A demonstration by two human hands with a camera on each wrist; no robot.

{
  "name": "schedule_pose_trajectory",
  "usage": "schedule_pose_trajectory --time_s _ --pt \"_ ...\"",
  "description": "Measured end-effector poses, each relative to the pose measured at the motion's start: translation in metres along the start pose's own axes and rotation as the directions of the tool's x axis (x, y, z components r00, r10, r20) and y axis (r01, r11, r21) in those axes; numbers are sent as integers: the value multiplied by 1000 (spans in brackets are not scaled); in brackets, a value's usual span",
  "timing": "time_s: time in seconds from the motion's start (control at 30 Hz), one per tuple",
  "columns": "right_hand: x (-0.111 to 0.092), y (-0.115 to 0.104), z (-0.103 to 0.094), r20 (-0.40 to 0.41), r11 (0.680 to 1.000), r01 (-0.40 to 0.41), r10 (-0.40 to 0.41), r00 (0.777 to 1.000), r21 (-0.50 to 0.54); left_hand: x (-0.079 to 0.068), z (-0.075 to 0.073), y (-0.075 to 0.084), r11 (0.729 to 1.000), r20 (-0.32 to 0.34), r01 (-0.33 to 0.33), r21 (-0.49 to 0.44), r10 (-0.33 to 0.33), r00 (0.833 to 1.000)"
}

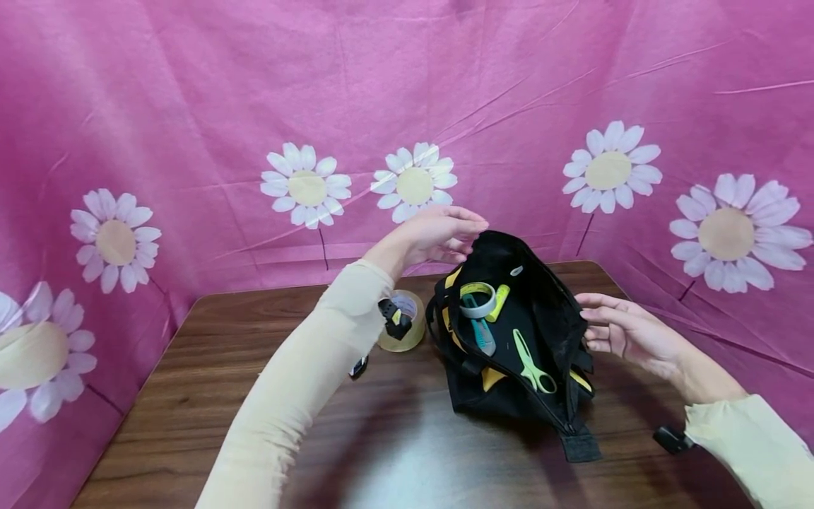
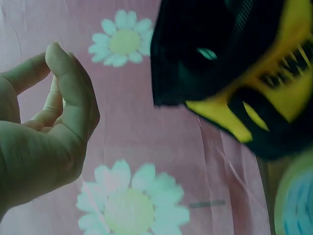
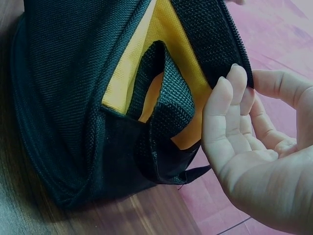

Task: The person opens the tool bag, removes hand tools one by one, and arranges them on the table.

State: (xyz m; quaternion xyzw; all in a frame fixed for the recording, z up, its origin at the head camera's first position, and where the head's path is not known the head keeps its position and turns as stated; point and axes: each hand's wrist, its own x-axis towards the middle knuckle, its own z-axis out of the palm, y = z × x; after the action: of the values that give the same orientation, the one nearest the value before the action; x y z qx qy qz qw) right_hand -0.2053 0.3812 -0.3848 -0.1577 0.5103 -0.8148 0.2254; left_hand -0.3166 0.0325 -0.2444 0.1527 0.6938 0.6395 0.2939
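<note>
A black and yellow tool bag stands unzipped on the table. Inside lie green-handled scissors, a white tape roll, a teal and grey cutter knife and a small yellow object whose kind I cannot tell. My left hand is raised beside the bag's far corner; in the left wrist view a gap parts its bent fingers from the bag, and nothing shows between them. At the bag's right side, my right hand pinches the zippered upper edge between its fingertips.
A clear packing tape roll stands on the wooden table, left of the bag and partly behind my left forearm. A small dark object shows beside that forearm. A pink cloth with daisies hangs behind the table.
</note>
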Motion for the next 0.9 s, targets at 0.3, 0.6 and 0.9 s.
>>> schedule_pose_trajectory --time_s 0.3,0.6,0.9 --pt "-3 1 -2 37 1000 4 -4 999 -7 25 38 13 988 105 -147 -43 151 983" --pt "-8 1 -4 39 1000 7 -7 999 -13 58 64 -6 902 124 -285 -325 340 932" --pt "-9 2 -4 24 1000 0 0 1000 -4 84 83 -36 838 93 -271 -473 353 931"
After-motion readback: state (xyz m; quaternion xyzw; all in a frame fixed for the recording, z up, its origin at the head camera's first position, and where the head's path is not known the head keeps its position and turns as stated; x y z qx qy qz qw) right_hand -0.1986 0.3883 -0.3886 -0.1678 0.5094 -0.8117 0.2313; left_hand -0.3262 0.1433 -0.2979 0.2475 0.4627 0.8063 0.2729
